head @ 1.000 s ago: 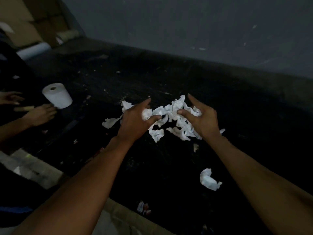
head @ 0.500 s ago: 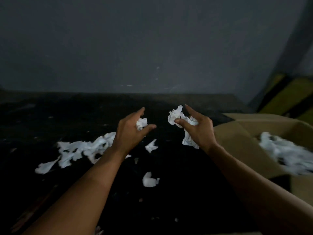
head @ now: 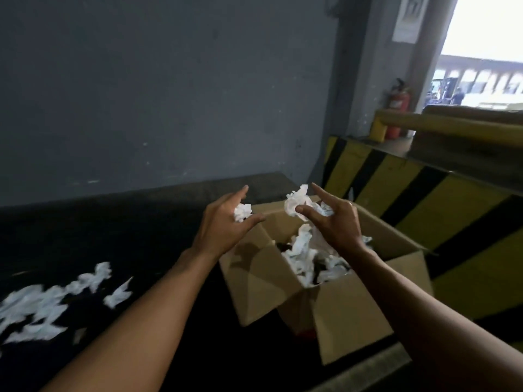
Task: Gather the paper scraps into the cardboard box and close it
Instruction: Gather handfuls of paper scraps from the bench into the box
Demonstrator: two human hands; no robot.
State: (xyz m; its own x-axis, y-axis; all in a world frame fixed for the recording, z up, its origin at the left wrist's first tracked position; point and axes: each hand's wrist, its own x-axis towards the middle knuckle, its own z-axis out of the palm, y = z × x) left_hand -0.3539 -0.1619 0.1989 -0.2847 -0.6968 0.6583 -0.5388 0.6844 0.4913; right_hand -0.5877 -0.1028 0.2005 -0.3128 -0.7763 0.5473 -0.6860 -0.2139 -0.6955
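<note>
Black surface [head: 141, 236], dull w/ pale specks, runs along the foot of a grey wall [head: 169, 94]. Cardboard box [head: 351, 315] stands directly on it at the R end, flaps open & splayed; its L flap hangs out over the dark top. Loose paper scraps [head: 36, 309] lie well L of the box: white, crumpled, blurred, in a rough band. One pointed scrap [head: 119, 295] is the piece nearest the box, clearly apart from it. A tiny fragment [head: 79, 333] sits further L of the box, camera side. Pale kerb [head: 368, 372] edges the surface in front of the box.
</note>
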